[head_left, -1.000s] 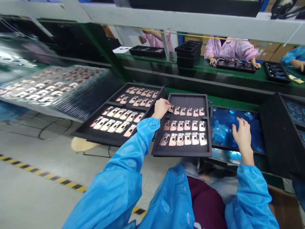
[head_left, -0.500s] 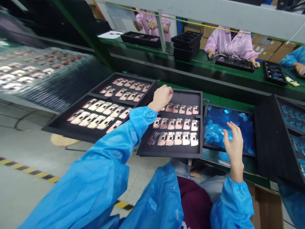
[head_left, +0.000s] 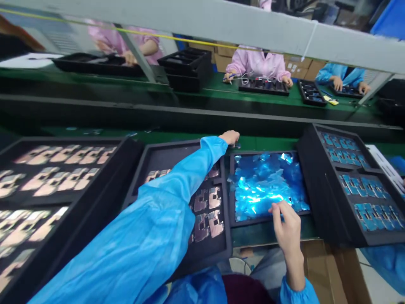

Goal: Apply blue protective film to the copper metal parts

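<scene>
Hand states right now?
Left hand: fingers curled, cannot tell if holding anything.
Right hand: open, nothing visibly held, just over the shiny blue pieces.

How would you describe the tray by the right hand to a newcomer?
Look along the green workbench in front of the person. Beside the right hand lies a black tray heaped with loose, shiny blue film pieces; the black trays on either side hold neat rows of parts instead.

We look from head height, forward and down, over near black trays (head_left: 316,185) toward a far green workbench (head_left: 215,86).
</scene>
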{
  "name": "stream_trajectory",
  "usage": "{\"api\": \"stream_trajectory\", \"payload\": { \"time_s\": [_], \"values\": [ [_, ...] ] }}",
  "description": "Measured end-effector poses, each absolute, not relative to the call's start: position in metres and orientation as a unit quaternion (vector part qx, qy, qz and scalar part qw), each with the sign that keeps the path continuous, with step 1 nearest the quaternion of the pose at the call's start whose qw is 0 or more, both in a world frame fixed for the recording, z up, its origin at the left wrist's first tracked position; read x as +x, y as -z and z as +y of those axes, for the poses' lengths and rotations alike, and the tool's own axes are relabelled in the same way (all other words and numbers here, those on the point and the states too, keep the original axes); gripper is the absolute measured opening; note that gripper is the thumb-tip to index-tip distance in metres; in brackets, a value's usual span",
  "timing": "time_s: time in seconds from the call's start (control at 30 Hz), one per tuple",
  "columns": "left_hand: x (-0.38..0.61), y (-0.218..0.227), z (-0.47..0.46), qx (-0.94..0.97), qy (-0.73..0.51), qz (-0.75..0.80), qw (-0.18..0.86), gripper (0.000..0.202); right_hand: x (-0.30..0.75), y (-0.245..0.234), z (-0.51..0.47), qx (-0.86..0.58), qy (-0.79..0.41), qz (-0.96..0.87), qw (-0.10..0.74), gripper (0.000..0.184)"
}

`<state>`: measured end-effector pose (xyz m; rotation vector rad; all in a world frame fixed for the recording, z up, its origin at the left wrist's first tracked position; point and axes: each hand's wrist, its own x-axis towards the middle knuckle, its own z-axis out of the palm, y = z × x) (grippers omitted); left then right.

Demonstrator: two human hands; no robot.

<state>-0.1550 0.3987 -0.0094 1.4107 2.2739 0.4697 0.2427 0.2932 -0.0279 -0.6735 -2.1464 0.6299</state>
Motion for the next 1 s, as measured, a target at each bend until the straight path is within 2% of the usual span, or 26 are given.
{"api": "stream_trajectory", "payload": {
  "time_s": [0.23,0.33,0.43,0.47,0.53,0.63,0.77,0.9,1.0],
  "values": [
    [-0.132,-0.031,0.373,0.49,-0.247,0.807,0.218,0.017,0.237,0.016,0.295,-0.254,-0.255,-0.828,0.43,0.028],
    [-0.087,-0.047,0.325,0.482,-0.375,0.737,0.289,0.022,0.226,0.001,0.299,-0.282,-0.326,-0.769,0.472,0.015],
    [-0.029,-0.059,0.263,0.461,-0.506,0.63,0.368,0.033,0.213,-0.015,0.301,-0.293,-0.417,-0.718,0.473,0.042],
    [-0.01,-0.062,0.243,0.455,-0.528,0.612,0.374,0.034,0.21,-0.02,0.3,-0.287,-0.445,-0.709,0.465,0.047],
    [0.021,-0.066,0.208,0.442,-0.554,0.597,0.375,0.033,0.206,-0.027,0.294,-0.266,-0.488,-0.702,0.446,0.045],
    [0.051,-0.068,0.171,0.443,-0.562,0.612,0.338,0.025,0.208,-0.033,0.279,-0.242,-0.515,-0.706,0.422,0.028],
    [0.073,-0.065,0.14,0.456,-0.567,0.652,0.212,0.014,0.217,-0.035,0.257,-0.219,-0.527,-0.714,0.406,0.019],
    [0.091,-0.059,0.125,0.413,-0.599,0.667,0.162,0.014,0.221,-0.036,0.243,-0.207,-0.478,-0.746,0.415,0.016],
    [0.1,-0.053,0.12,0.4,-0.609,0.667,0.153,0.014,0.222,-0.035,0.238,-0.206,-0.396,-0.784,0.432,0.024]
  ]
}}
